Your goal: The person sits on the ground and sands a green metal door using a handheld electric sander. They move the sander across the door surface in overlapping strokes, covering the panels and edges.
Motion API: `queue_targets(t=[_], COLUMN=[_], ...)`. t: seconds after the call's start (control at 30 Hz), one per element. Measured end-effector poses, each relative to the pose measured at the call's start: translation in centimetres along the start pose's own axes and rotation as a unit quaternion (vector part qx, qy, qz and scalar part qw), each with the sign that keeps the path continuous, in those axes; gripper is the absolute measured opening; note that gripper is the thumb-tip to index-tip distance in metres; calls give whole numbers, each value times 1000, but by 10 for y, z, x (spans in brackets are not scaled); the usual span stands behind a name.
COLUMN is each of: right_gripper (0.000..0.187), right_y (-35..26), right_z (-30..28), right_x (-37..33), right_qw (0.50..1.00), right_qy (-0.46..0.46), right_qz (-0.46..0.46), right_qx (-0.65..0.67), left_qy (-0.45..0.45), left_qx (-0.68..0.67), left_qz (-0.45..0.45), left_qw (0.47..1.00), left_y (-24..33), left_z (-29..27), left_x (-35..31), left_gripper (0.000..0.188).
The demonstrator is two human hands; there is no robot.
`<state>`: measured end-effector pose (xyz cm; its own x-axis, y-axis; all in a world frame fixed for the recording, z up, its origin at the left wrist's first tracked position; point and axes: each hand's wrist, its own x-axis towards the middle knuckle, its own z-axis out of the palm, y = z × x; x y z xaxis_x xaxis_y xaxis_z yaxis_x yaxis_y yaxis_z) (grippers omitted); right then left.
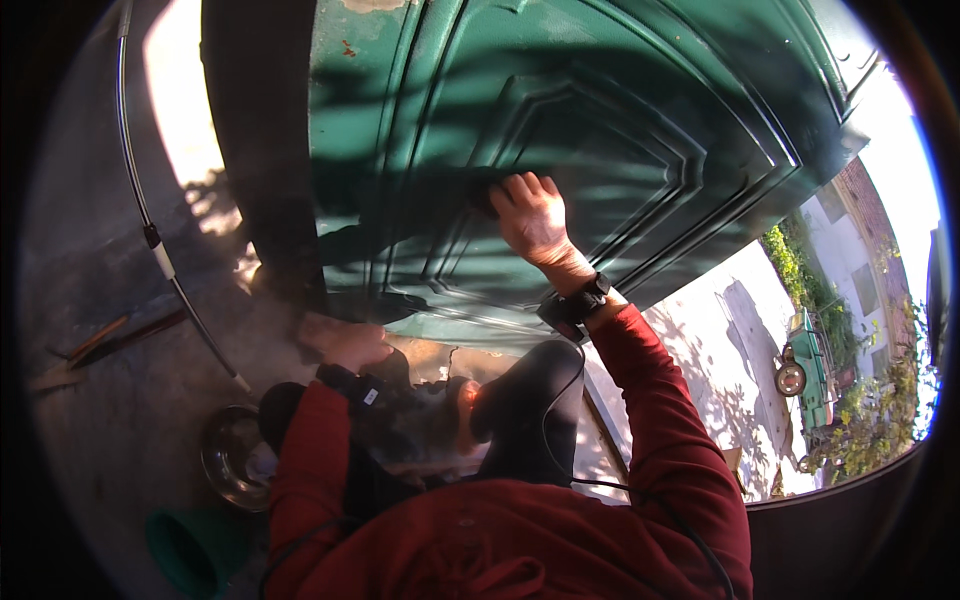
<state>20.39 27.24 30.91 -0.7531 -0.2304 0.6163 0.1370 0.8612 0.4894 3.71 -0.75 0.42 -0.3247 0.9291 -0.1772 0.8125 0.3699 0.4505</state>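
Note:
A green metal door [600, 140] with raised, moulded panels fills the upper middle of the view, streaked with shadow. My right hand [535, 220] is on its face, near the left side of the central panel. The fingers are curled around something dark, mostly hidden by the hand and its shadow. Down by the door's lower left corner is my left hand [350, 343], dim and partly blurred. Its fingers point toward the left, and I cannot make out whether they touch the door. Both wrists carry dark straps with small devices.
A metal basin [232, 455] stands on the floor at lower left, with a green bucket [190, 550] nearer me. A thin metal pole [135, 170] leans at the left, close to some wooden sticks [95, 340]. Outside at right is a green vehicle [808, 370]. A cable [548, 420] hangs by my right arm.

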Motion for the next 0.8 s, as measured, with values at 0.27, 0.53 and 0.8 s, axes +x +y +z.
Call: queue_targets(t=[0.27,0.53,0.8], right_gripper=[42,15,44], right_y=[41,-14,96], right_z=[-27,24,-87], right_x=[52,-18,78], right_qw=[980,998,964], right_qy=[172,1,246], right_qz=[87,-68,92], right_qx=[53,17,-41], left_qy=[-35,-27,-54], left_qx=[29,6,30], left_qz=[-9,-27,-36], left_qw=[999,999,997], left_y=[6,2,3], left_z=[-1,-1,1], left_x=[7,2,14], left_gripper=[52,50,54])
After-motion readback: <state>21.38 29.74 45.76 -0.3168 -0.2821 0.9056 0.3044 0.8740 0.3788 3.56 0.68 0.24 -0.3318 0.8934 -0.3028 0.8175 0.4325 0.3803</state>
